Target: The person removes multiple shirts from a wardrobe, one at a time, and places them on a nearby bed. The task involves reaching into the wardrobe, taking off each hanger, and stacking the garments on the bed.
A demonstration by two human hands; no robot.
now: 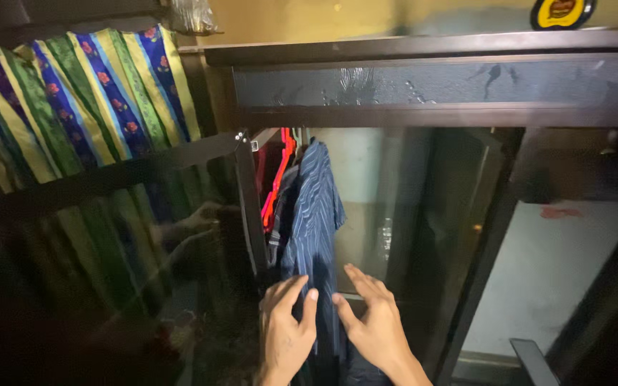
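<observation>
Two open hands reach up to a blue striped shirt (314, 214). Left hand (285, 332) lies flat on its cloth, fingers loose. Right hand (375, 322) is spread just beside it, gripping nothing. It hangs inside a dark wardrobe (423, 78), near red hangers (278, 179) and a striped curtain (87, 100).

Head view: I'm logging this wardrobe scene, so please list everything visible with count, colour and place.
Wardrobe frame: one, dark brown, across the top and centre.
Striped shirt: one, dark blue with thin pale stripes, hanging inside the wardrobe.
Hangers: at least one, red, left of the shirt; exact count unclear.
Curtain: one, green, blue and yellow stripes with red flowers, upper left.
Glossy door: one, dark, lower left, reflecting the curtain.
Round sticker: one, yellow and black, top right.
Left hand: one, open, touching the shirt.
Right hand: one, open, beside the shirt.
</observation>
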